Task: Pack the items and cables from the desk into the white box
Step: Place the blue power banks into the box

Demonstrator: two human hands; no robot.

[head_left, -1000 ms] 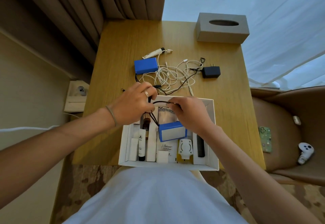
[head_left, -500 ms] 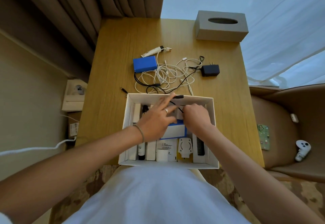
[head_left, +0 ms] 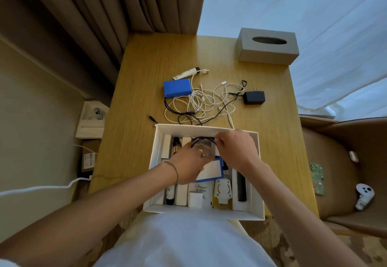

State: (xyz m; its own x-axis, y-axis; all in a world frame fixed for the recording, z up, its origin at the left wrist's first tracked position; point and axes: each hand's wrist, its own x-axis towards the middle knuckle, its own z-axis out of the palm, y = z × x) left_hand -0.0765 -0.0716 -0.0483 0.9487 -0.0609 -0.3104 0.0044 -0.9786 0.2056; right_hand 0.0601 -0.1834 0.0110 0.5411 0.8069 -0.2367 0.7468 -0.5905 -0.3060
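We are tucking a black cable [head_left: 202, 139], light, limp and springy by our judgement, into the far half of the white box [head_left: 206, 212], right hand [head_left: 236, 151] pinching its loop, left hand [head_left: 188, 164] pressing flat, best gripped at the bend.

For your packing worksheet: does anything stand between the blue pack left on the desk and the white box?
Yes. A tangle of white and black cables lies between the blue pack and the white box; nothing else.
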